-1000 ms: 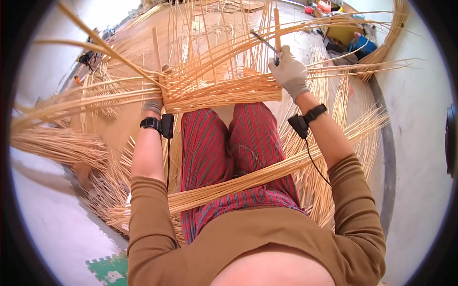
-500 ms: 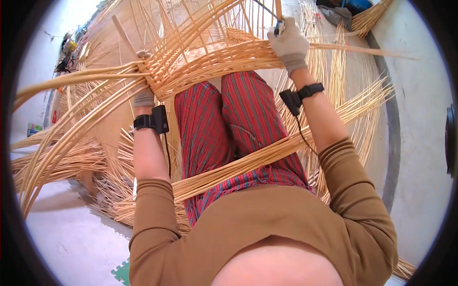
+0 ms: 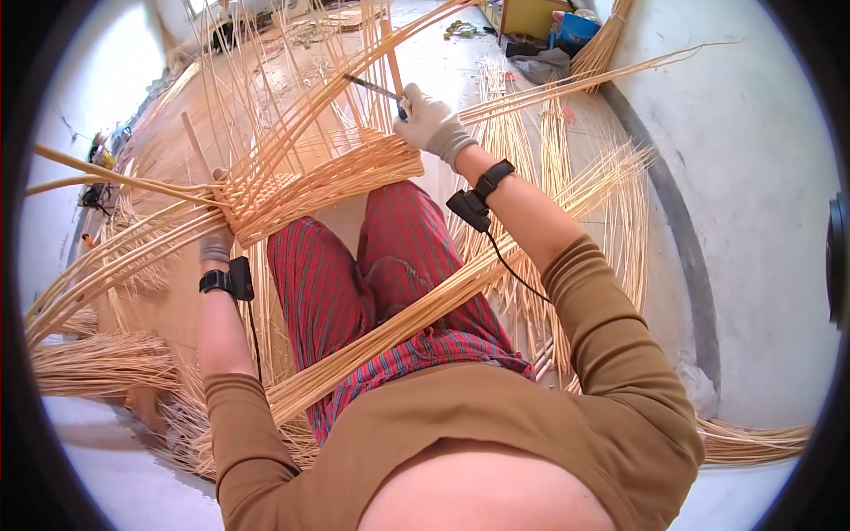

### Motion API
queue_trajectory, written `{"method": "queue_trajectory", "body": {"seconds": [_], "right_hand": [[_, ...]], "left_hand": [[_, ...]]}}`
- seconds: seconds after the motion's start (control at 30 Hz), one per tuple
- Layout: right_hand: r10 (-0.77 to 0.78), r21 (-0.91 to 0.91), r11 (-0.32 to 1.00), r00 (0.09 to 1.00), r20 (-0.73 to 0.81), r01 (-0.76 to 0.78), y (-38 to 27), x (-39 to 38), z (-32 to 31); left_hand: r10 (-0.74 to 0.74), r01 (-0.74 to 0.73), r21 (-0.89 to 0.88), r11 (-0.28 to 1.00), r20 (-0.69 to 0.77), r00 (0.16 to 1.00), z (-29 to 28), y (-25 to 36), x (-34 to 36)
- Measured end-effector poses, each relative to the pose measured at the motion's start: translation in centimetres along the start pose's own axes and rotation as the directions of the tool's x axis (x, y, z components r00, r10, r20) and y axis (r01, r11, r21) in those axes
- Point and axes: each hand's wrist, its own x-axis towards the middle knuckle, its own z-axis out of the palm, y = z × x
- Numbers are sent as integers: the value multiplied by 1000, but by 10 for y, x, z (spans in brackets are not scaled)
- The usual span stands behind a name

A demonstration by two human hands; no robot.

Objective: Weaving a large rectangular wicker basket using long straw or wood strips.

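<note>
A half-woven wicker basket [image 3: 332,186] with tall upright stakes rests on its side across my knees. My left hand [image 3: 215,241], in a pale glove, is closed on its left end; rods and weave hide most of the fingers. My right hand [image 3: 431,122], also gloved, is closed around a dark, slim tool [image 3: 372,87] just above the basket's right end. The tool's narrow strip points left over the stakes; its exact kind is unclear. Long loose rods [image 3: 115,243] stick out to the left from the basket's corner.
A bundle of rods [image 3: 390,323] lies across my lap. More rods [image 3: 97,363] are piled at the left, and others [image 3: 553,150] spread over the floor to the right. A blue basin [image 3: 577,29] and a grey bag [image 3: 542,65] stand by the far right wall.
The view has shifted, so basket and hands now appear further left and somewhat lower. The tool in my right hand has swung from pointing up and away to pointing left over the basket.
</note>
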Motion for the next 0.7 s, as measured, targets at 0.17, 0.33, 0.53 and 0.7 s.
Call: {"method": "queue_trajectory", "body": {"seconds": [0.17, 0.33, 0.53, 0.7], "right_hand": [[-58, 12, 998, 997, -60, 59, 10, -6, 14], [-57, 17, 998, 994, -90, 59, 13, -7, 19], [-32, -78, 996, 999, -33, 29, 12, -9, 24], [-16, -99, 995, 999, -45, 12, 23, -17, 35]], "left_hand": [[127, -115, 86, 990, -150, 980, 40, 1, -35], [-81, 82, -1, 997, -182, 980, 76, -19, -87], [-108, 74, -138, 988, -259, 960, 85, -31, -126], [26, -7, 63, 998, -315, 949, 88, -50, -148]]}}
